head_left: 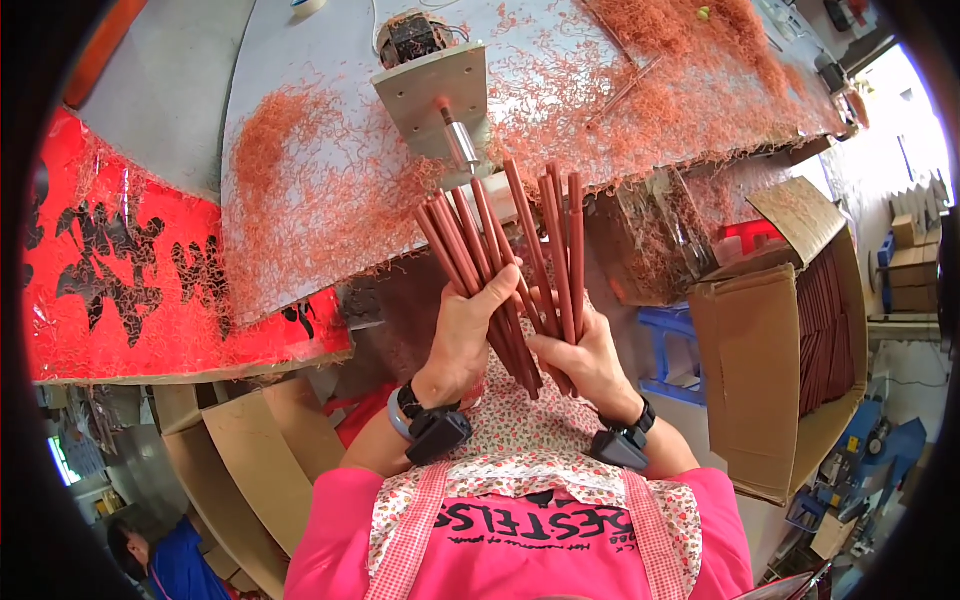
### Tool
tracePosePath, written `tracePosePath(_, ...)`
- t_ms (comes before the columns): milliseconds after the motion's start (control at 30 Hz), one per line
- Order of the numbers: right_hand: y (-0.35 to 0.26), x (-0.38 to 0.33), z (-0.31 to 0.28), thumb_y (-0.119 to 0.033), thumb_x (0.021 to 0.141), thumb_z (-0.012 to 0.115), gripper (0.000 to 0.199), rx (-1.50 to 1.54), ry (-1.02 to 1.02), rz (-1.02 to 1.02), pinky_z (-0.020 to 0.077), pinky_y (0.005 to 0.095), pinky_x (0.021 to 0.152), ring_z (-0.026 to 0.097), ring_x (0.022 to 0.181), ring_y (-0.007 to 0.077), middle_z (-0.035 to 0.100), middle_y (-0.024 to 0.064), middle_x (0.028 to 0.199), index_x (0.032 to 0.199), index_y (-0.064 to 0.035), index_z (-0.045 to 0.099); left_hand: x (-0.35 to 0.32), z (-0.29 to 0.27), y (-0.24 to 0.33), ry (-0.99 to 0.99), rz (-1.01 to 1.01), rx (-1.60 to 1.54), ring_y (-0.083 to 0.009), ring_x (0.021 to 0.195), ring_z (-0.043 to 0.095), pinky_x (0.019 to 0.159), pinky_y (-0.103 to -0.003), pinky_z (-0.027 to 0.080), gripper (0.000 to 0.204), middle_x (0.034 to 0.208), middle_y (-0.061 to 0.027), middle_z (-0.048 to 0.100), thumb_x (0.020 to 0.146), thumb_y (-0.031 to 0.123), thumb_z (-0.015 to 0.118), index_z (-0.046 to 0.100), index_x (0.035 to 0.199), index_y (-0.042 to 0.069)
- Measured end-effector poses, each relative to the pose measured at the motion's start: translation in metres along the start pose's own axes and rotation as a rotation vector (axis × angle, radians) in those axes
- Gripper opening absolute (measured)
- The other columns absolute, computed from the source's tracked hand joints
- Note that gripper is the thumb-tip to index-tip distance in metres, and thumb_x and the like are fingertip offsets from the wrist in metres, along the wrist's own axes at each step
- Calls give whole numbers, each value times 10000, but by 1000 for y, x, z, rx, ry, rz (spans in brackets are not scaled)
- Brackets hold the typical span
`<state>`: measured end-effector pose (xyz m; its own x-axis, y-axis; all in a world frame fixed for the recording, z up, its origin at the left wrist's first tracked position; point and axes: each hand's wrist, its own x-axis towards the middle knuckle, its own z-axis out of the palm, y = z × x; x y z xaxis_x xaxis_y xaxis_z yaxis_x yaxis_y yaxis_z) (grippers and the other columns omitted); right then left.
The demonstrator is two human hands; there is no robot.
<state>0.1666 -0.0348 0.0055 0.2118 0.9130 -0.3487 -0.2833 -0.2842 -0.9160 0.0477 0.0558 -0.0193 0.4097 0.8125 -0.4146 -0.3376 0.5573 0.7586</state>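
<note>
My left hand (pixel 462 335) is closed around a bundle of slim reddish-brown rods (pixel 447 245), which lean up and to the left. My right hand (pixel 588 358) grips a smaller bunch of the same rods (pixel 553 235), held nearly upright. The lower ends of both bunches come close together in front of my apron (pixel 520 430). Just beyond the rod tips is a metal spindle (pixel 461 143) on a motor with a pale mounting plate (pixel 437 92). One rod's tip overlaps the spindle's end in this view; whether they touch I cannot tell.
Curly orange-red shavings (pixel 330 190) cover much of the grey worktable (pixel 330 45). A cardboard box (pixel 745 370) filled with rods stands at right, beside a blue stool (pixel 668 350). A red panel (pixel 130 260) and an open carton (pixel 265 440) are at left. Another person (pixel 180 565) is at lower left.
</note>
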Motion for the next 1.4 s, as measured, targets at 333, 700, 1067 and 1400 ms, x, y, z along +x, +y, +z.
tracePosePath(333, 17, 5, -10, -23, 755, 683, 440, 4, -132, 65, 426, 231, 496, 523, 552, 70, 549, 9, 681, 1151, 14, 495, 2, -9, 5, -7, -26, 70, -99, 675, 564, 639, -237, 460, 271, 795, -18, 602, 832, 249, 693, 608, 968, 29)
tracePosePath(700, 25, -15, -1, -55, 731, 715, 441, -450, -77, -139, 454, 249, 563, 548, 619, 83, 582, 33, 701, 1120, -11, 513, -8, 0, -5, 18, 70, -44, -72, 656, 545, 571, -230, 431, 238, 776, 11, 595, 860, 241, 658, 604, 945, 26)
tracePosePath(1067, 22, -12, 8, -82, 735, 689, 474, -623, -89, -402, 481, 287, 593, 576, 625, 118, 596, 92, 706, 1172, -43, 512, 0, -2, -7, 10, 9, 1, -78, 660, 565, 565, -224, 453, 208, 762, 6, 595, 866, 181, 647, 609, 1003, 30)
tracePosePath(1400, 8, -15, 3, -51, 757, 651, 576, -145, -157, 1, 441, 234, 529, 527, 592, 68, 598, 15, 806, 1290, -26, 432, -7, -5, 4, -23, 30, 10, -97, 691, 591, 601, -250, 494, 212, 774, -18, 608, 883, 197, 624, 595, 998, 21)
